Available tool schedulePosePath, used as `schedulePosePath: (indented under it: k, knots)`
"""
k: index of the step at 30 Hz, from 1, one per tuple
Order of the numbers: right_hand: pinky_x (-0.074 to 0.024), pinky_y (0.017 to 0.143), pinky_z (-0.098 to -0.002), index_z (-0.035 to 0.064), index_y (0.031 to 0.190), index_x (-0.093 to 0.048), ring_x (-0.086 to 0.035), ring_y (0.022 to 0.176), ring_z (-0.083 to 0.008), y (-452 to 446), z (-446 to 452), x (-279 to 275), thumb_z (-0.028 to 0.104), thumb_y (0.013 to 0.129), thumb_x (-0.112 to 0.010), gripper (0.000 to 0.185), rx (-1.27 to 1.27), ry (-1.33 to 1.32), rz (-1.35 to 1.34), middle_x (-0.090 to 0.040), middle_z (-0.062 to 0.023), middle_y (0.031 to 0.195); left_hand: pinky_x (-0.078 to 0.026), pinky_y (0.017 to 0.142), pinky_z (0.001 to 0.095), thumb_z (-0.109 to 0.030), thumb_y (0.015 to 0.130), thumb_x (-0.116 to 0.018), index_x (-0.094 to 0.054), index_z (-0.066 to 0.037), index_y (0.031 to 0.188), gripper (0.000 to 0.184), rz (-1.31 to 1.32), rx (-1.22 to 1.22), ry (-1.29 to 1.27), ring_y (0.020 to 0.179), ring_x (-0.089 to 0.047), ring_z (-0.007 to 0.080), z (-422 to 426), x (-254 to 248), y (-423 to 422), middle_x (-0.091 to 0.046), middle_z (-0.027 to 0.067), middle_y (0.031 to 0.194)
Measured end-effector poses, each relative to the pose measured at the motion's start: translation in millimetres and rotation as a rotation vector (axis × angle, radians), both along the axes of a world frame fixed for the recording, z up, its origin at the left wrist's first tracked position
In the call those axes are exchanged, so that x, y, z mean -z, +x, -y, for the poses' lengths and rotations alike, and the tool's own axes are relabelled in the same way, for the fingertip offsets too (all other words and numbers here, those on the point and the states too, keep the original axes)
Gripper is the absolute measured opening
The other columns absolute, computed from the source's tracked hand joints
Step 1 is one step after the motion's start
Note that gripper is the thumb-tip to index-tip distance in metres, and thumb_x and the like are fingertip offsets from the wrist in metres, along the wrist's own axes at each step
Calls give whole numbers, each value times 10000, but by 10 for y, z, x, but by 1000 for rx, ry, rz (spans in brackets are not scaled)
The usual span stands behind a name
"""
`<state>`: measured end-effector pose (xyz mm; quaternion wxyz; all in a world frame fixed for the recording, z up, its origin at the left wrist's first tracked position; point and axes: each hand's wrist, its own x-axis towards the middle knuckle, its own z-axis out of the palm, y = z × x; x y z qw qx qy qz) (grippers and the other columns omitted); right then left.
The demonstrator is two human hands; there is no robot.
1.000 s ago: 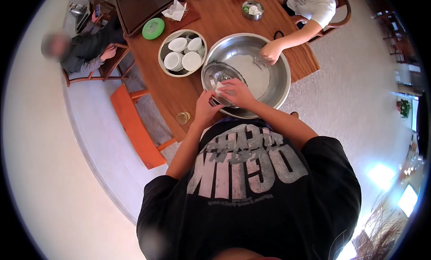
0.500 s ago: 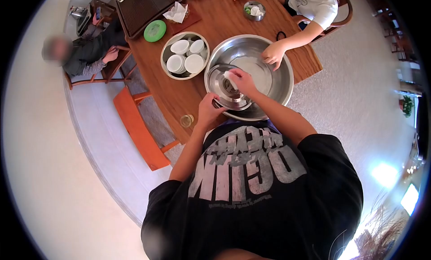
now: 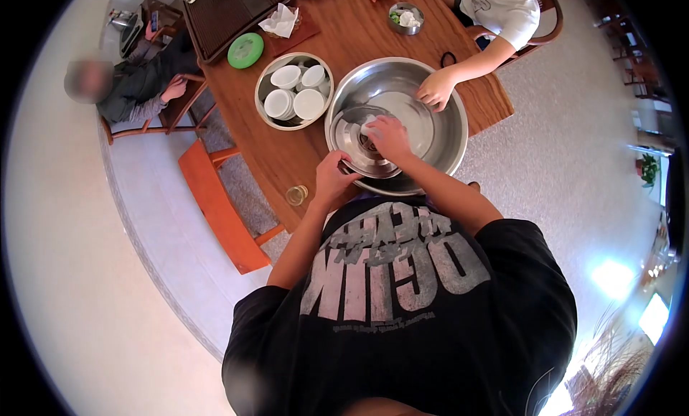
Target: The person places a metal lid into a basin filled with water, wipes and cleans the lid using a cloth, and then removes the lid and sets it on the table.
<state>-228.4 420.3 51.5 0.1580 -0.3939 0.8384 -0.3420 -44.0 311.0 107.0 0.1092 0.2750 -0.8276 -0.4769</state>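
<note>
At the near left of a large steel basin point(image 3: 459, 139), a smaller shallow steel bowl point(image 3: 347, 145) is tilted over its rim. My left hand point(image 3: 335, 175) grips the bowl's near-left edge with thumb and fingers. Over the inside of that bowl, my right hand point(image 3: 388, 138) is closed on a white wad point(image 3: 369, 124) that looks like cloth or tissue. The wad is partly hidden by my fingers. Another person's hand point(image 3: 436, 89) hangs over the basin's far right side, with the fingers pointing down into it.
Left of the basin stands a metal bowl point(image 3: 260, 104) with several white cups point(image 3: 309, 104). A small glass point(image 3: 296, 195) sits near the table's left edge. Farther off are a green disc point(image 3: 245, 50), a dark tray point(image 3: 226, 21) and a small food bowl point(image 3: 406, 18). An orange chair point(image 3: 222, 204) is at left.
My right hand has shifted slightly within the small bowl and turned more palm-down over the white wad. My left hand keeps its hold on the edge. The other person's hand has barely moved.
</note>
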Motion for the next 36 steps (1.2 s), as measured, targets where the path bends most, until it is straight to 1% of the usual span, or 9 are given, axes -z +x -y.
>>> schedulePosePath:
  k: [5, 11, 12, 15, 19, 22, 25, 29, 36]
  knots:
    - [-344, 1026, -514, 173, 1013, -730, -488, 1230, -296, -155, -236, -157, 334, 831, -694, 246, 0, -43, -327, -646, -49, 1189, -503, 655, 299, -179, 608, -894, -610, -65, 905, 427, 12, -22, 17, 698, -603, 168, -15, -37, -26, -606, 52, 817]
    - [-358, 971, -487, 132, 815, -707, -544, 1069, -270, -546, -607, -438, 218, 747, -678, 114, 255, 484, -470, -674, -49, 887, -514, 645, 321, -207, 604, -894, -598, -77, 904, 442, 62, 23, -162, 686, -616, 201, 17, 139, 13, -591, 71, 815]
    - [-356, 970, -488, 135, 743, -700, -550, 1030, -255, -568, -723, -447, 178, 700, -666, 70, 291, 281, -548, -658, -49, 776, -512, 642, 320, -203, 601, -895, -597, -79, 905, 444, 53, 15, -147, 684, -613, 205, 5, 146, -5, -587, 70, 811]
    - [-372, 939, -493, 129, 670, -658, -576, 986, -244, -525, -800, -1012, 125, 643, -699, 49, 285, -4, -714, -642, -26, 737, -514, 642, 313, -196, 602, -899, -599, -77, 907, 444, 52, 4, -90, 682, -612, 192, -30, 54, -17, -598, 57, 812]
    - [-390, 896, -481, 128, 640, -639, -581, 976, -243, -540, -759, -1268, 113, 625, -705, 69, 366, -123, -715, -633, -19, 725, -521, 648, 297, -191, 611, -905, -606, -69, 910, 441, 55, -34, 11, 678, -615, 152, -27, 26, -59, -626, 37, 807]
    - [-394, 865, -454, 128, 700, -629, -584, 957, -260, -495, -729, -976, 112, 650, -694, 84, 319, -23, -635, -658, -14, 774, -516, 642, 293, -188, 613, -904, -609, -69, 914, 438, 62, -39, 5, 669, -609, 152, -29, -19, -76, -618, 40, 800]
    - [-431, 902, -463, 123, 940, -687, -572, 1056, -299, -352, -764, -693, 156, 726, -701, 216, 129, 88, -281, -674, -74, 1016, -512, 637, 293, -196, 616, -904, -613, -68, 919, 440, 98, -46, 6, 658, -601, 150, -29, -5, -81, -613, 40, 798]
    - [-431, 1029, -505, 207, 1383, -543, -485, 1227, -391, -230, -711, -481, 239, 873, -650, 523, -82, 160, -144, -492, -184, 1377, -506, 631, 293, -203, 615, -904, -608, -71, 917, 443, 65, -16, -11, 659, -593, 151, -17, -23, -73, -596, 44, 787]
    - [-442, 999, -521, 186, 1414, -483, -468, 1227, -413, -334, -530, -51, 208, 914, -588, 512, -94, 222, -117, -479, -215, 1351, -509, 637, 302, -244, 621, -907, -599, -71, 917, 460, 54, -4, -38, 668, -599, 164, -10, 52, -46, -596, 59, 818]
